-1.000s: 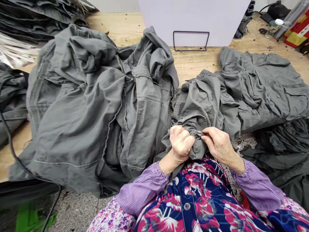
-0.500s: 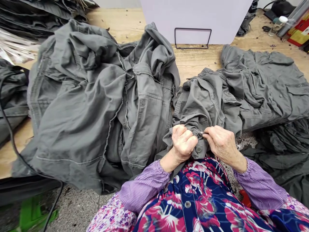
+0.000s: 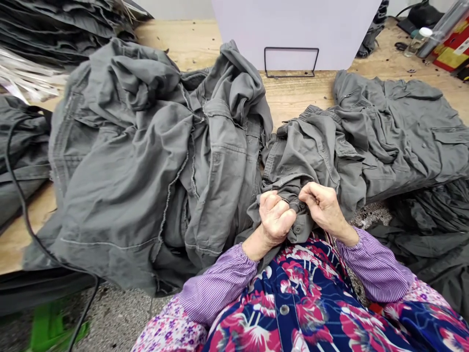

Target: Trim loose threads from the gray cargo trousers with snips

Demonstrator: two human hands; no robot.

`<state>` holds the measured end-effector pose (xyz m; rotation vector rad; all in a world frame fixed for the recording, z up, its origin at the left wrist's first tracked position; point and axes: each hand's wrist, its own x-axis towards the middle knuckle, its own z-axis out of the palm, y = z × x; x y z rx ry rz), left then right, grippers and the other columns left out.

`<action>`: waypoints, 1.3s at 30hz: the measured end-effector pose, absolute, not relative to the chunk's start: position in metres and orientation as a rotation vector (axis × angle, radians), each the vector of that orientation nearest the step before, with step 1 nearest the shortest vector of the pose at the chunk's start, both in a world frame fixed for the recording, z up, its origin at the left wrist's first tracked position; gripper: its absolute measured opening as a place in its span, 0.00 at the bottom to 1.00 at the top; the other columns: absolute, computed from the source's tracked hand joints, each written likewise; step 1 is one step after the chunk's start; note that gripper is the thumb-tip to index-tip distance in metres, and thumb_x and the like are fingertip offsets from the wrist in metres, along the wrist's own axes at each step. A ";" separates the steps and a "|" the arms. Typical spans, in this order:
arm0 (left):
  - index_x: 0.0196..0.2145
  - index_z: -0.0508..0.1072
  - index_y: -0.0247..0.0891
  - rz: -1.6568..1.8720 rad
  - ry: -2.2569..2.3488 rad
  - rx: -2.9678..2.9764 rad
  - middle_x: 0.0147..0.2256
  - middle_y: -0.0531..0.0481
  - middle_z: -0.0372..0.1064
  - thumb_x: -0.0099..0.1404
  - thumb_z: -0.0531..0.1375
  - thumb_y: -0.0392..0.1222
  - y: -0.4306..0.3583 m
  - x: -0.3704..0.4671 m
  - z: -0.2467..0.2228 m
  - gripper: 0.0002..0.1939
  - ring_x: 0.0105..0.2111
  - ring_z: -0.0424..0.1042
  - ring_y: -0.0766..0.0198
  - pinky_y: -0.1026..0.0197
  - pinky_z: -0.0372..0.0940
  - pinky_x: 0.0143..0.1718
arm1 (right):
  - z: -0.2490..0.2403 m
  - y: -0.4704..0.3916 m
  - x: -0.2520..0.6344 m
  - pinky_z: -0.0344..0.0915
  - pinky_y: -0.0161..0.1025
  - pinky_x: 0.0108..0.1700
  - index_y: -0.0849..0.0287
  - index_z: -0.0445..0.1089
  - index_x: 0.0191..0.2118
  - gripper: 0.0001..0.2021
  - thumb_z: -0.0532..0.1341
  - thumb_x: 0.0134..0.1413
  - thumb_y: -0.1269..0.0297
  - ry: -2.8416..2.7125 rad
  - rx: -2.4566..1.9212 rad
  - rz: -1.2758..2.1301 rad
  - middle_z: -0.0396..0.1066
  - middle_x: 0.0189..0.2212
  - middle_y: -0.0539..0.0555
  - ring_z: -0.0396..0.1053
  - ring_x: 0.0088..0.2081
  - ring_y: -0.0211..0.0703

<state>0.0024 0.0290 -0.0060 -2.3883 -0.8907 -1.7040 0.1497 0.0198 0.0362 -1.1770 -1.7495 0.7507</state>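
Grey cloth is bunched in my closed left hand (image 3: 275, 215), at the near end of a crumpled grey garment (image 3: 304, 149). A button (image 3: 298, 228) shows on the cloth just below and right of that fist. My right hand (image 3: 322, 204) is close beside it, thumb and fingers pinched together at the folded fabric. Whatever lies in this pinch is hidden. Between the two hands the cloth is gathered in tight folds.
A big heap of grey garments (image 3: 120, 186) covers the table's left side, with a black cable (image 3: 27, 220) hanging past it. More garments (image 3: 406, 132) lie to the right. A white panel (image 3: 296, 24), a wire stand (image 3: 291, 76) and a small bottle (image 3: 417, 41) are behind.
My right hand has moved slightly up and left, nearer my left hand. The small shiny tip earlier seen at its fingers is now out of sight. My left hand stays closed on the cloth.
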 end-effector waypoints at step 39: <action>0.37 0.62 0.38 -1.256 -2.443 -2.650 0.19 0.60 0.55 0.46 0.52 0.28 0.001 -0.021 0.030 0.18 0.20 0.59 0.68 0.64 0.55 0.26 | 0.079 -0.043 0.219 0.48 0.33 0.22 0.58 0.56 0.24 0.13 0.52 0.60 0.63 -1.793 -1.395 1.160 0.51 0.18 0.45 0.49 0.20 0.32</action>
